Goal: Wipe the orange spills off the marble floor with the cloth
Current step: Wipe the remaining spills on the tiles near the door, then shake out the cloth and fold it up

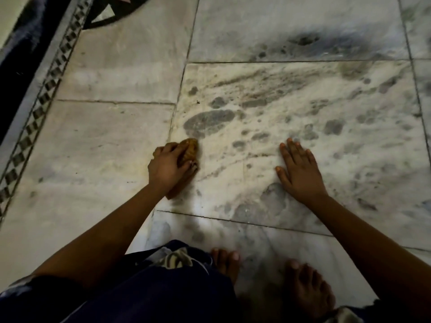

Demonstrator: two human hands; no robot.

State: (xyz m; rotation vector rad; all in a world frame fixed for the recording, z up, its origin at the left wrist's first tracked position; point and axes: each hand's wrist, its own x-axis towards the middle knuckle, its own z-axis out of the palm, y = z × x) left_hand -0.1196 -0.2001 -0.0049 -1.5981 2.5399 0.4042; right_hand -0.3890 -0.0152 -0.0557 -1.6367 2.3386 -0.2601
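Observation:
My left hand (168,164) grips a bunched, orange-stained cloth (190,149) and holds it down on the marble floor (268,108), right at the joint between two slabs. Its fingers curl over the top of the cloth. My right hand (299,171) lies flat on the floor to the right, fingers straight and spread, holding nothing. A faint yellowish tint shows on the slab (224,127) beyond the cloth; the dim light hides any sharp orange patch.
My bare feet (307,290) stand on the near slab, with dark clothing (140,287) at the bottom. A patterned inlay border (42,99) runs diagonally along the left, with a dark strip beyond it. Grey veining marks the slabs ahead.

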